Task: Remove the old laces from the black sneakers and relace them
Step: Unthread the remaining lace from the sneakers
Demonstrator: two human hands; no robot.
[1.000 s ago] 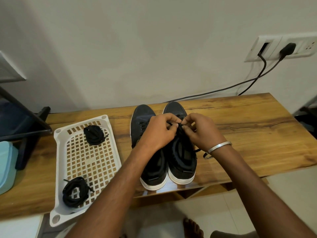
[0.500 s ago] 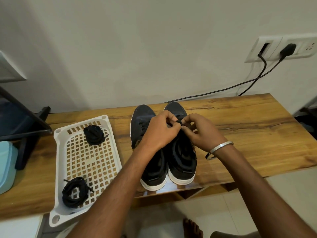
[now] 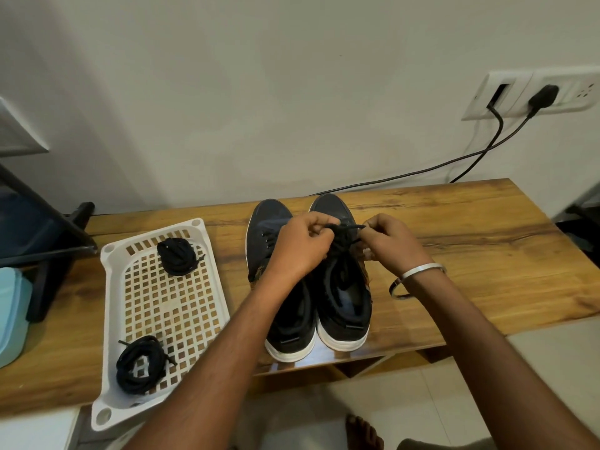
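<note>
Two black sneakers with white soles stand side by side on the wooden table, toes toward the wall: the left sneaker (image 3: 264,228) and the right sneaker (image 3: 344,297). My left hand (image 3: 300,246) and my right hand (image 3: 391,243) hover over the right sneaker's tongue. Each pinches one side of its black lace (image 3: 345,228), which is stretched between them. My left forearm hides much of the left sneaker.
A white perforated tray (image 3: 168,306) lies left of the sneakers, with one black lace bundle (image 3: 178,256) at its far end and another lace bundle (image 3: 139,365) at its near end. Black cables (image 3: 422,172) run from a wall socket. A light-blue container (image 3: 11,316) sits far left.
My hands have moved apart a little, drawing the right sneaker's lace out taut between them. The sneakers and the tray stay where they were.
</note>
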